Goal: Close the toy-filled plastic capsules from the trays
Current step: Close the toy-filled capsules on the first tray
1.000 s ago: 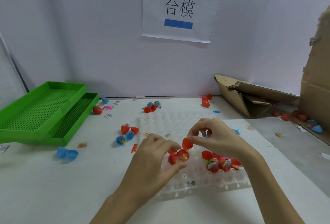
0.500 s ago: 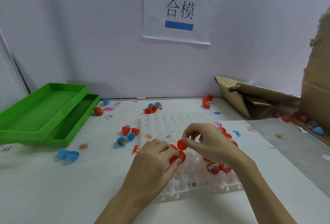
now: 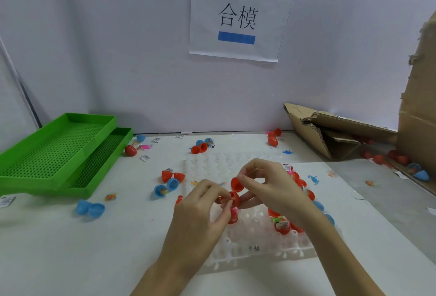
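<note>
A clear white dimpled tray (image 3: 238, 246) lies on the table in front of me. My left hand (image 3: 203, 210) pinches the toy-filled lower half of a red capsule (image 3: 233, 197) just above the tray. My right hand (image 3: 271, 185) pinches the hinged red lid (image 3: 236, 183), tilted open over that half. A pink toy pokes out under my left fingers. Several more open red capsules with toys (image 3: 282, 226) sit in the tray's right side, partly hidden by my right wrist.
Two stacked green mesh trays (image 3: 59, 154) stand at the left. Loose red and blue capsule halves (image 3: 90, 208) and small toys lie scattered over the white table. Torn cardboard (image 3: 330, 130) and a tall cardboard box (image 3: 420, 97) stand at the right, with more capsules beside them.
Both hands have lifted the red capsule slightly and drawn together. The right hand has swung the lid closer over the filled half.
</note>
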